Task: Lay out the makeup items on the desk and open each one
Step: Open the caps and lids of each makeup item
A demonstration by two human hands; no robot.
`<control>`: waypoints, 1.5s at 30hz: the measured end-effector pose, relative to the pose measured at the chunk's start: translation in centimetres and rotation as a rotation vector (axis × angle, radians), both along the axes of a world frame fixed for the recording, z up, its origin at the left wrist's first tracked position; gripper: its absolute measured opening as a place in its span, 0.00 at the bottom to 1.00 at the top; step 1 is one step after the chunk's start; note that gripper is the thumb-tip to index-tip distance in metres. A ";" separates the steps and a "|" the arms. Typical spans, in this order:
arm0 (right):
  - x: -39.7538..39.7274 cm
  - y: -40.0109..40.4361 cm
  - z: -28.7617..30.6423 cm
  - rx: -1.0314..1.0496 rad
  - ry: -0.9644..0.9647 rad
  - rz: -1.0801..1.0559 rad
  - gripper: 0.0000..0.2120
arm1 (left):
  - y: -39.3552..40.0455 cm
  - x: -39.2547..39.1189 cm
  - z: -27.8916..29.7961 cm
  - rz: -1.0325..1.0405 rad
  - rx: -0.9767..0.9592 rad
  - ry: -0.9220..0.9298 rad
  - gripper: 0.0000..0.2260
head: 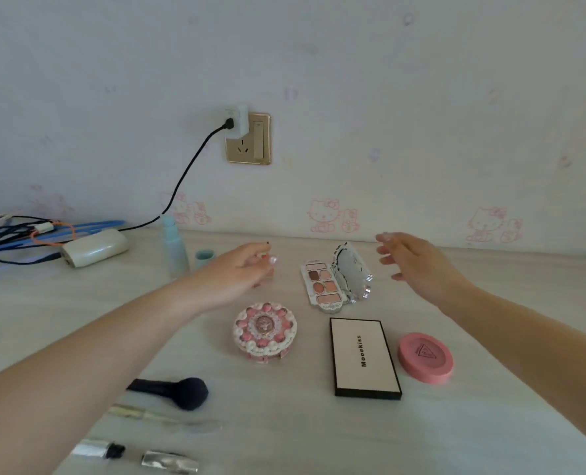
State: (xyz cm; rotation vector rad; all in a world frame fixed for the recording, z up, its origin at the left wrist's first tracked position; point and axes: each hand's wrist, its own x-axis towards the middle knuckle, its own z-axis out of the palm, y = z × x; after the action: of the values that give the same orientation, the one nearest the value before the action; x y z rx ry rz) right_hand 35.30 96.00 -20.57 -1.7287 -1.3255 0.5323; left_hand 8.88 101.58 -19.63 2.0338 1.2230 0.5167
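My left hand hovers over the desk's far middle with its fingers curled together; a small pale pink thing shows under the fingertips, unclear whether held. My right hand floats open, just right of an open eyeshadow palette whose mirror lid stands up. In front lie a shut round cake-like compact, a shut white Moeekiss palette and a shut pink round compact. A pale blue bottle stands beside its loose cap.
A black brush, a clear tube with its wand out and a silver tube with its cap off lie near left. A white charger box and tangled cables sit far left. The wall socket is behind.
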 end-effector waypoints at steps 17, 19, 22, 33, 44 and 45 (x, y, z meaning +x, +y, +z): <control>-13.0 -1.9 -2.1 -0.325 -0.608 0.498 0.37 | -2.6 -4.6 -5.0 -0.212 -0.076 0.088 0.52; -13.3 -1.8 -2.6 -0.308 -0.623 0.501 0.38 | -2.2 -4.6 -5.5 -0.210 -0.047 0.107 0.53; -13.6 -1.3 -3.2 -0.305 -0.587 0.480 0.38 | -2.2 -4.4 -5.7 -0.198 -0.034 0.058 0.51; -13.2 -3.1 0.1 -0.122 0.067 0.424 0.30 | -4.2 -3.7 -2.9 -0.093 -0.019 -0.373 0.34; -11.6 -8.6 3.7 -0.025 -0.297 0.606 0.44 | -8.0 -2.6 -1.0 -0.193 -0.960 -0.791 0.25; -11.4 -8.9 3.8 -0.026 -0.300 0.605 0.45 | -8.2 -1.9 -0.8 -0.167 -0.954 -0.821 0.25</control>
State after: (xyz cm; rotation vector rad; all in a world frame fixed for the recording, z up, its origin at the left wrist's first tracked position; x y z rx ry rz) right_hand 23.92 87.09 -16.79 -1.4467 -2.0856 0.6372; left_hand 6.94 93.36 -20.41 0.9275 0.5815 0.4764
